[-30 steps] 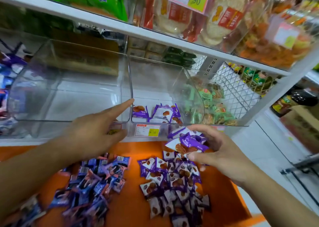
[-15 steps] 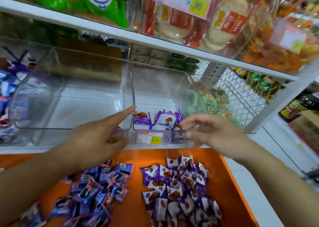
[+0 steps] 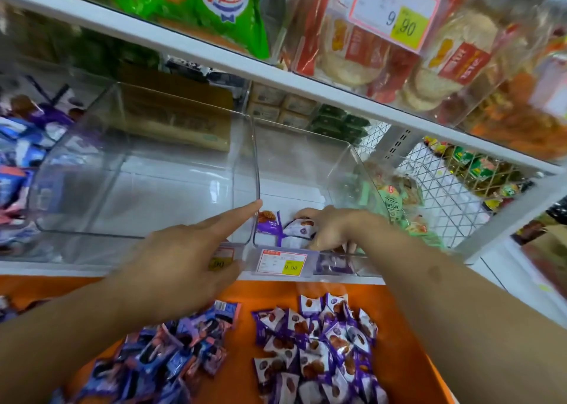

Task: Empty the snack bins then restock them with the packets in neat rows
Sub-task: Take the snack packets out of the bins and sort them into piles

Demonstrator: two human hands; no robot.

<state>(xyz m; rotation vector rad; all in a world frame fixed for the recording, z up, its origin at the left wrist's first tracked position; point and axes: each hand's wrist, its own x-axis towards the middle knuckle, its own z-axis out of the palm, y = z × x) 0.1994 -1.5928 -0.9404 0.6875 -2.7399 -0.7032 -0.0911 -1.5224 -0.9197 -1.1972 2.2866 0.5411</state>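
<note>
Two clear plastic bins stand side by side on the white shelf. The left bin [image 3: 138, 170] holds nothing. The right bin [image 3: 306, 158] has a few purple snack packets [image 3: 268, 222] lying on its floor at the front. My right hand [image 3: 331, 228] is inside the right bin, its fingers curled down over purple packets at the front wall. My left hand [image 3: 184, 265] has its index finger stretched out, the tip touching the wall between the two bins. A heap of purple packets [image 3: 319, 351] and a heap of blue-pink packets [image 3: 171, 357] lie below on the orange surface [image 3: 399, 327].
Price labels [image 3: 282, 264] are fixed to the bins' front. A bin of green packets [image 3: 395, 201] stands right of the right bin, and a wire basket [image 3: 445, 195] beyond it. The shelf above [image 3: 276, 75] carries cracker packs and green bags. Blue packets [image 3: 15, 158] fill the far left.
My right hand lifted a bunch of purple packets from the orange surface and carried them up and forward into the right bin. My left hand kept its place at the bin wall.
</note>
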